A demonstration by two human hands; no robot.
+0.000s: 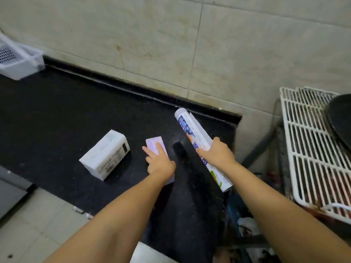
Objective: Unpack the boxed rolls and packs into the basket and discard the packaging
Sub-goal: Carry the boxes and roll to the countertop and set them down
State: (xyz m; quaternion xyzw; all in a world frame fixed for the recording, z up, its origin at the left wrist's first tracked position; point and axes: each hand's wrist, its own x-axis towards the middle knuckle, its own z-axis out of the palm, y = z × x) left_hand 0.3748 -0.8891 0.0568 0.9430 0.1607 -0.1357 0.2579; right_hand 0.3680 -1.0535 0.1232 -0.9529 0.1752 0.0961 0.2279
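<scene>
Three packaged items sit on the black counter (57,111) — one white pack (104,154) at nine o'clock, one lilac box (154,143) at centre under the left hand (160,162), fingers spread flat, and one printed roll (191,135) at three o'clock, gripped by the right hand (216,154). One white basket (19,61) sits at ten o'clock.

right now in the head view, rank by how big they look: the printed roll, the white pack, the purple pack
1. printed roll, the longest.
2. white pack.
3. purple pack, though the left hand hides part of it, so its rank is unsure.
</scene>
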